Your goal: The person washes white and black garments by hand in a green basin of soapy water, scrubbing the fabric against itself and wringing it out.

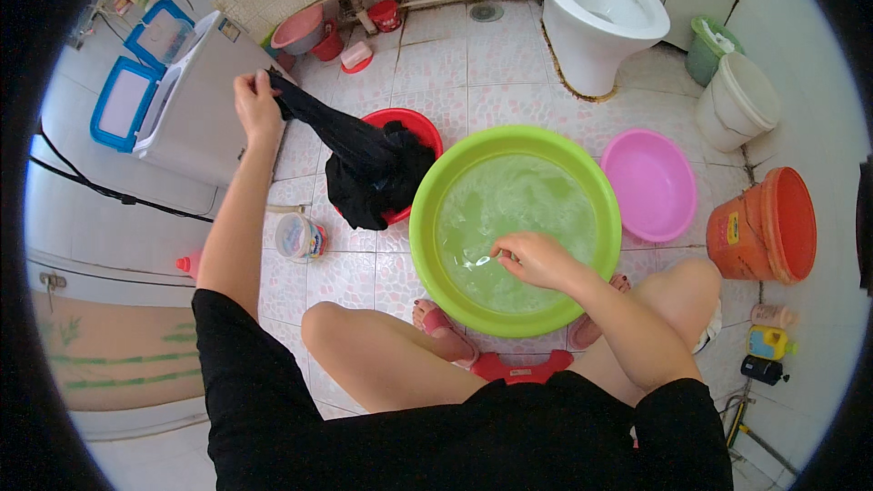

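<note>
Black cloth [377, 159] is being held up at one end by the left hand [258, 107], pinched between thumb and fingers, while its bulk is being supported by the red basin [435, 132] on the left. Some folds are being left hanging over the basin's near edge. No visible object is being grasped by the right hand [538, 259]; its fingers are being held loosely curled over the green basin [425, 227], and it cannot be told whether the cloudy water [514, 209] is being touched.

The step in hand seems to be the handling of the cloth by its end. It is probably being served best by a firm pinch and a slow, even pull, with bunched folds being eased clear of the edge rather than dragged. If the cloth is wet, one end is likely being strained, so a second grip lower down would be advised.

On the right, the green basin is being flanked by a pink basin [647, 186], with an orange bucket [750, 232] beyond. Far left, space is being taken up by a washing machine [227, 105]; far right, by a toilet [596, 45].
</note>
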Demonstrator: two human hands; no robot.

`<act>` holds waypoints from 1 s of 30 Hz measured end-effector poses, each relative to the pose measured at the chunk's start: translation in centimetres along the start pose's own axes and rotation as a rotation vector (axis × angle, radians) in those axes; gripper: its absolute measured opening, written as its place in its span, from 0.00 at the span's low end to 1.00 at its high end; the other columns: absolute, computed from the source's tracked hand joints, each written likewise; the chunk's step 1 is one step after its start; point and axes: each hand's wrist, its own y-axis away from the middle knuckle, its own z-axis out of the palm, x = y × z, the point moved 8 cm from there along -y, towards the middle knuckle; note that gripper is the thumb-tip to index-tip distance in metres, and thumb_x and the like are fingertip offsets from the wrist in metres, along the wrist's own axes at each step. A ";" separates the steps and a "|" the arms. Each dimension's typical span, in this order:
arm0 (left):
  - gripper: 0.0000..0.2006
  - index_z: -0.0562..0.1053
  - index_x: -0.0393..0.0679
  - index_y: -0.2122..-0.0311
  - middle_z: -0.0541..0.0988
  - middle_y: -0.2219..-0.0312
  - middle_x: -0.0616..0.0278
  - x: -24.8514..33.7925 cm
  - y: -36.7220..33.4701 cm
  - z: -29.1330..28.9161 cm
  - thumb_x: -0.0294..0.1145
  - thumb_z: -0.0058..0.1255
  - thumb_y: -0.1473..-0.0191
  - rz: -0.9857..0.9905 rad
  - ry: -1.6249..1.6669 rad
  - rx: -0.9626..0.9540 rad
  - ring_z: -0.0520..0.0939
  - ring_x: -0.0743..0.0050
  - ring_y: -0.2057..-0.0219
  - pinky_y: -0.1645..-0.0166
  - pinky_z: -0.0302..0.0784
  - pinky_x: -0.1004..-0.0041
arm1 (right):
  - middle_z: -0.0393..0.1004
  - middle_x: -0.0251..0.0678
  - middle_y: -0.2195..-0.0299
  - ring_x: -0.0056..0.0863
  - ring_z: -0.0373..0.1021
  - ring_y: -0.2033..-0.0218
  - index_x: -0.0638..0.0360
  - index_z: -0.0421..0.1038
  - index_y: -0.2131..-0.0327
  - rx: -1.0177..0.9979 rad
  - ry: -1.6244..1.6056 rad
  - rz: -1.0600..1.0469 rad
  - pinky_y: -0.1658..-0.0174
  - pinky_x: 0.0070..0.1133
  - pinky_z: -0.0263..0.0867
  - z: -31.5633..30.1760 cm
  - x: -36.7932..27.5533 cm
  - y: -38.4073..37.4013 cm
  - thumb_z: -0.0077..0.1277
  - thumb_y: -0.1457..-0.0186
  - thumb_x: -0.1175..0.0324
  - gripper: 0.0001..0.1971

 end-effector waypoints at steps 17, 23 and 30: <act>0.10 0.66 0.35 0.64 0.71 0.70 0.58 25.7 -13.8 -12.4 0.31 0.39 0.45 0.063 0.990 -0.051 0.72 0.70 0.67 0.57 0.68 0.75 | 0.56 0.50 0.52 0.39 0.55 0.50 0.55 0.47 0.47 0.336 -0.948 0.311 0.53 0.36 0.57 -1.0 6.0 -4.9 0.57 0.62 0.50 0.42; 0.11 0.64 0.31 0.62 0.70 0.71 0.57 25.7 -11.3 -12.1 0.29 0.39 0.46 -0.043 1.153 -0.238 0.72 0.72 0.67 0.56 0.71 0.74 | 0.52 0.39 0.47 0.37 0.51 0.47 0.55 0.47 0.46 0.101 -1.625 0.435 0.47 0.40 0.50 0.9 4.1 -4.5 0.50 0.54 0.52 0.35; 0.07 0.67 0.39 0.68 0.71 0.73 0.64 15.2 3.5 -1.6 0.31 0.39 0.46 -0.408 1.082 -0.403 0.71 0.75 0.70 0.58 0.67 0.78 | 0.66 0.39 0.56 0.32 0.64 0.57 0.63 0.59 0.53 0.274 -1.523 0.515 0.52 0.26 0.59 1.9 7.6 -0.3 0.40 0.48 0.65 0.19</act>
